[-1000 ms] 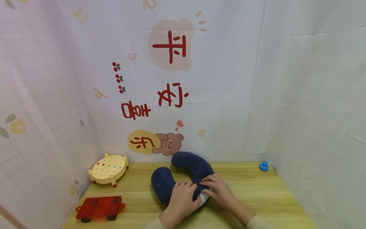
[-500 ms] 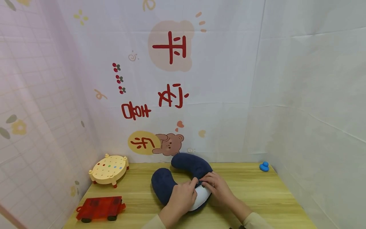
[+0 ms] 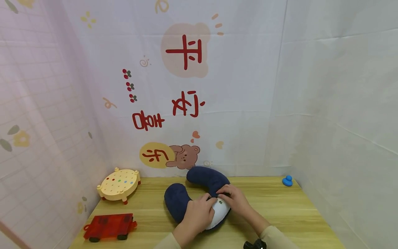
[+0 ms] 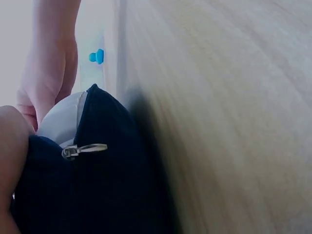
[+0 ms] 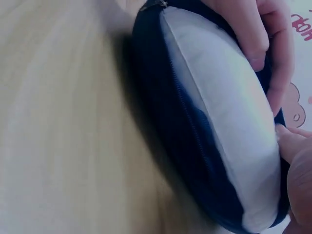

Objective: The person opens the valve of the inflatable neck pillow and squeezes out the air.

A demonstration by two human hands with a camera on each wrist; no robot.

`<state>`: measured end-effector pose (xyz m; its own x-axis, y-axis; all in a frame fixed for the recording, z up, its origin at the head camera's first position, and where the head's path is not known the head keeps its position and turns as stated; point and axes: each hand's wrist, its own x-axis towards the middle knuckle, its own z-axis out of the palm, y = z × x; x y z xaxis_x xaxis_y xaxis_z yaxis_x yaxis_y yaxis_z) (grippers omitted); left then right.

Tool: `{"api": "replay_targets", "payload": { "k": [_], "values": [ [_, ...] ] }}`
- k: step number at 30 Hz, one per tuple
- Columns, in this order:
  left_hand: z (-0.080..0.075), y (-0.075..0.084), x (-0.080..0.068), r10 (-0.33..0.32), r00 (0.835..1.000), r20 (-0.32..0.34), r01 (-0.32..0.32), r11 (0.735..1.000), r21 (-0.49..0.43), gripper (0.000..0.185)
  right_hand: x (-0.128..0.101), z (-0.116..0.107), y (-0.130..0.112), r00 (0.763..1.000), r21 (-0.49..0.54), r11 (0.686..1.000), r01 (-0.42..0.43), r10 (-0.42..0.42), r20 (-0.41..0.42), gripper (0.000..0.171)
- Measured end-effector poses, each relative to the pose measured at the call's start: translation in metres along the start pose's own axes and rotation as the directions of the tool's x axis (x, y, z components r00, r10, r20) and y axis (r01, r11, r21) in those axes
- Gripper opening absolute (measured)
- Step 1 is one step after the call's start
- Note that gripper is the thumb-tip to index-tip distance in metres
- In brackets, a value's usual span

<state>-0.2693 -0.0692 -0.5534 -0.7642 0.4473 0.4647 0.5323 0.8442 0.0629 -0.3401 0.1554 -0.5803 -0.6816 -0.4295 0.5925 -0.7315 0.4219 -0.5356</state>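
A navy U-shaped neck pillow (image 3: 176, 202) lies on the table, its zipped cover parted at the bend. White inner stuffing (image 3: 219, 212) bulges through the gap, with a small dark green mark near its upper edge. My left hand (image 3: 199, 212) holds the cover's inner edge from the left, fingers curled over it. Close beside it, my right hand (image 3: 236, 200) pinches the same edge with thumb and fingers. In the left wrist view, a metal zipper pull (image 4: 90, 149) sits at one end of the opening. The right wrist view shows zipper teeth (image 5: 187, 117) along the outer edge.
A cream round pegged toy (image 3: 118, 185) stands at the back left, with a red wheeled toy cart (image 3: 109, 226) in front of it. A blue knob-shaped piece (image 3: 287, 181) is at the back right. White printed cloth walls surround the wooden table (image 3: 289, 218).
The cover has been drawn back toward the far side, exposing more of the white stuffing. Both hands have shifted slightly and now grip the edge close together. A black object shows by the right sleeve.
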Motion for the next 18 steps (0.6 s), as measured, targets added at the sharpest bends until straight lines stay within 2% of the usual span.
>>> {"api": "replay_targets", "payload": {
  "k": [3,7,11,18],
  "values": [
    [0.000,-0.001,0.001,-0.017,1.000,-0.003,0.017,0.999,-0.040,0.030,-0.006,0.003,-0.003,0.994,-0.043,0.996,0.076,-0.079,-0.076,0.019],
    [-0.002,-0.001,0.001,-0.026,1.000,0.013,0.027,0.995,-0.095,0.029,-0.020,0.007,-0.009,0.967,-0.134,0.973,0.186,-0.205,-0.149,0.028],
    [-0.004,-0.001,0.001,-0.040,0.999,0.029,0.043,0.991,-0.128,0.027,-0.032,0.007,-0.011,0.954,-0.168,0.954,0.247,-0.270,-0.130,0.033],
    [-0.002,-0.006,0.003,-0.074,0.995,0.073,0.083,0.988,-0.130,0.027,-0.033,0.000,-0.010,0.970,-0.138,0.962,0.234,-0.241,-0.038,0.035]
  ]
}}
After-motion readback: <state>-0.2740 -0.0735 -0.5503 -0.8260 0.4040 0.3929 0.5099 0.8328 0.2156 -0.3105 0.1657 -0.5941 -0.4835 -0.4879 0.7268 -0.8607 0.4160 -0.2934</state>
